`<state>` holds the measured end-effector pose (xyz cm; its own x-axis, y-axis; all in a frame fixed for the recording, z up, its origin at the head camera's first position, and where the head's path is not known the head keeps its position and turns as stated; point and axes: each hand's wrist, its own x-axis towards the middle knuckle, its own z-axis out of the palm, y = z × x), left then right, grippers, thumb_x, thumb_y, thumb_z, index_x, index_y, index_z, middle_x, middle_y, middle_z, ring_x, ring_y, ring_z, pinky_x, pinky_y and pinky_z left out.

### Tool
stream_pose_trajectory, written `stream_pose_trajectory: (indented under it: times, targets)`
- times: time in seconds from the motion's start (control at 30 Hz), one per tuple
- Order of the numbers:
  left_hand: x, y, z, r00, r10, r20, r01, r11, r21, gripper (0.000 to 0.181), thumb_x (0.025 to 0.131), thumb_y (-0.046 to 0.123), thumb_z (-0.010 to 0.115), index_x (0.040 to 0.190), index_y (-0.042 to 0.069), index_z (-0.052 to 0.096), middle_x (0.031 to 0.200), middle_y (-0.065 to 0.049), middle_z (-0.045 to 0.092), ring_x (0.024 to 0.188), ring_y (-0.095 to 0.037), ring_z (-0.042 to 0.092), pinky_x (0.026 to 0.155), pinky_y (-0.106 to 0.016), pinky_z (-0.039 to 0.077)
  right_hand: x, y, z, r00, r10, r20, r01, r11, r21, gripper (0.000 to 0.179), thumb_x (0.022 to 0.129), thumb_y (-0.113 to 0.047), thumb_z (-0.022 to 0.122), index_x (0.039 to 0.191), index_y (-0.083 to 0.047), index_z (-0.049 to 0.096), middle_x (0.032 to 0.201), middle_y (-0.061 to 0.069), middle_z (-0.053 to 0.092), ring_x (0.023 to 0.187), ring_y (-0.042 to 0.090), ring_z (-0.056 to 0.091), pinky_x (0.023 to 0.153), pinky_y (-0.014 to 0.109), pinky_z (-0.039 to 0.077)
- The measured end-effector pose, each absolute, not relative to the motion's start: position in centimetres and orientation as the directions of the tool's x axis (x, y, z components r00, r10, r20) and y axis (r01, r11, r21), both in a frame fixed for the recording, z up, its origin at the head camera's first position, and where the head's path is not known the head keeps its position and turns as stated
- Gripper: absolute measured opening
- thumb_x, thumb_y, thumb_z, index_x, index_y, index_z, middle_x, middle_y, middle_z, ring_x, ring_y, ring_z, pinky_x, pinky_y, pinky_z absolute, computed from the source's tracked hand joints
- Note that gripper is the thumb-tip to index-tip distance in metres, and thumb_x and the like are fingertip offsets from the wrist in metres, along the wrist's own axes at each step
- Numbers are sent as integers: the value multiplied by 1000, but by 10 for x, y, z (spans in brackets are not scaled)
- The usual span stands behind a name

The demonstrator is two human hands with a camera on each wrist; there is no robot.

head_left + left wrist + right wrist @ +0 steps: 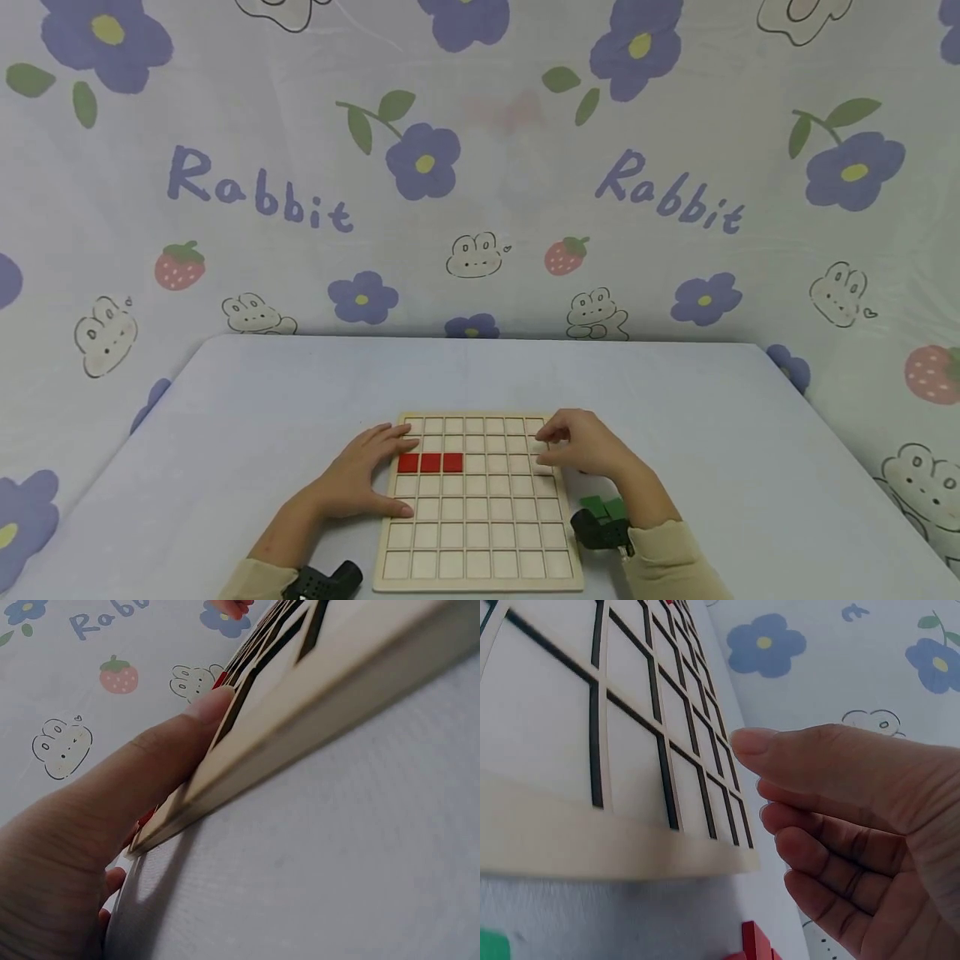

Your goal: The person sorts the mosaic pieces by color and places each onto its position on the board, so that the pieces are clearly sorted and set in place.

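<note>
Right grip (588, 443): thumb and forefinger parted, other fingers loosely curled; no piece seen in it; located over the right side of the board (480, 585), toward the far end.
Left grip (360, 473): spread, thumb laid over the board's left edge; nothing grasped.
Board position: flat on the desk (285, 400), between the hands.
Red tiles (431, 462): three, side by side at the left end of one row; left grip nearer.
Row axis: left to right, bare cells extending from the third tile toward the right grip; judged the governing relation.
Loose red pieces (756, 945): off the board's right side, below the right grip, which is nearer; count not determinable.
Green pieces (602, 507): right of the board, nearer than the right grip.
</note>
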<state>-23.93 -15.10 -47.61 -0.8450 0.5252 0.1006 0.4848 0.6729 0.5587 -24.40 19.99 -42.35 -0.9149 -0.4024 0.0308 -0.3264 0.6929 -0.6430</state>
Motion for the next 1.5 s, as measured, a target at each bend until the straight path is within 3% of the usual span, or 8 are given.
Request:
stream_pose_trajectory:
  times: [0.33,0.6,1.03,1.5]
  targets:
    - [-241,-152,-477,-846,524,100,485,677,554,90,60,61,77,136,20,48,150,-3,34,141,-34,22,112,-59,19,-243,221,-427,-934,-358,1,-275,714,-644,27,76,-14,76,98,-1,69,92,7,65,78,15,56,68,28,48]
    - [-243,-152,-479,-842,529,110,496,676,545,90,60,62,76,136,21,48,150,-2,35,141,-34,22,112,-59,20,-239,238,-429,-946,-323,-28,-225,716,-661,28,74,-12,77,97,0,68,96,9,66,88,19,61,76,30,52]
    - [-241,-151,-478,-836,534,128,508,664,548,89,60,59,77,135,20,49,149,-4,36,140,-35,24,111,-59,20,-238,252,-433,-958,-283,-56,-182,745,-642,24,72,-13,79,92,-3,70,92,5,66,84,16,58,74,29,51]
    - [-241,-152,-480,-843,524,118,492,665,562,89,60,61,77,135,22,49,150,-2,35,140,-35,23,111,-60,20,-237,261,-444,-955,-288,-67,-159,689,-707,25,71,-9,79,92,-2,68,90,5,64,83,16,55,73,24,50]
